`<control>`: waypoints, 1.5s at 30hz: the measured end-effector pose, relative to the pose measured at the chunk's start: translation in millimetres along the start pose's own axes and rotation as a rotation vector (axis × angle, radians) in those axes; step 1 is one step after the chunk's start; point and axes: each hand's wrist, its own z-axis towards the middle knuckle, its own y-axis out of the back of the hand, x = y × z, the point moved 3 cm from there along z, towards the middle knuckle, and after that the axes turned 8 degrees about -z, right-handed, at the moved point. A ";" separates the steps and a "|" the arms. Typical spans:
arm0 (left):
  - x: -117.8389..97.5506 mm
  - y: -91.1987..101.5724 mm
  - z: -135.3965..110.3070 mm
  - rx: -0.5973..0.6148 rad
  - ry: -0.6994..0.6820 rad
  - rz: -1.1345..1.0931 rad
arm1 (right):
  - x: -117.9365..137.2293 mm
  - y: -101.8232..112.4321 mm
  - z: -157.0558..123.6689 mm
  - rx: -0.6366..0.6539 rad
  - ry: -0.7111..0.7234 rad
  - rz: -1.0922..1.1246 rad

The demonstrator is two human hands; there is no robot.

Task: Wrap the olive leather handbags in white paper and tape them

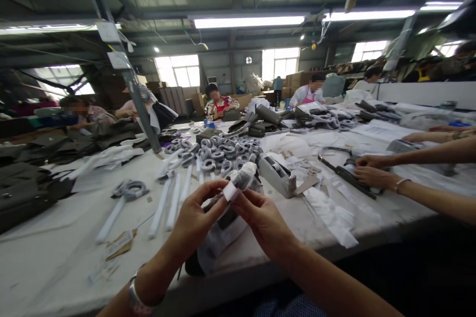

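Nearest, above the front edge of a cloth-covered tabletop, a small wrapped bundle is held up between two bare hands. A white slip at its near end is pinched by the left hand, thumb and forefinger drawn close together; by the right hand the underside of the same end is gripped, fingertips narrowed. The bundle is judged to be light, soft on the outside and a little slippery where film is wound round it; it is probably best held by the thicker wrapped part, since the slip could crease or tear. It is seen as pale, whitish grey and lumpy, its contents mostly hidden. Beneath the hands, a dark item partly covered in white sheeting is rested at the edge. Farther in, to the left, white rods and a grey coil are laid out; straight ahead, many grey coils are heaped, with a tape dispenser just beside. At the right, a dark strap is handled by a co-worker's hands. Beyond, dark folded goods are piled, and seated workers can be made out under strip lights.
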 end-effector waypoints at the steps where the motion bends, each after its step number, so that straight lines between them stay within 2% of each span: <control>1: -0.6 -1.1 -0.5 -0.006 -0.018 0.008 | -2.4 -0.8 1.2 -0.029 0.015 -0.006; 6: -1.8 -4.3 -1.5 -0.065 -0.040 0.049 | -9.4 -3.1 7.5 -0.109 0.093 -0.093; 14: -12.4 3.6 -0.8 -0.058 -0.044 0.151 | -14.3 -2.5 10.8 -0.162 0.077 -0.198; 18: -20.3 7.7 3.9 -0.042 -0.142 0.432 | -15.3 -2.5 10.4 -0.191 0.060 -0.223; 24: -20.8 -2.9 -7.4 -0.148 -0.481 0.951 | -15.4 -9.7 14.0 -0.205 0.064 -0.186; 31: -12.5 -23.0 -21.0 -0.171 -0.539 1.230 | -12.2 -14.9 18.0 -0.183 0.125 -0.150; 37: -10.5 -19.7 -18.2 -0.176 -0.502 1.219 | -11.1 -11.4 8.4 -0.080 0.120 -0.150; 41: -15.5 -14.3 -17.1 -0.158 -0.487 1.057 | -10.6 -6.3 8.2 -0.062 0.130 -0.168; 45: -24.1 -7.3 -15.4 -0.035 -0.355 0.807 | -9.3 -1.7 12.2 -0.113 0.118 -0.226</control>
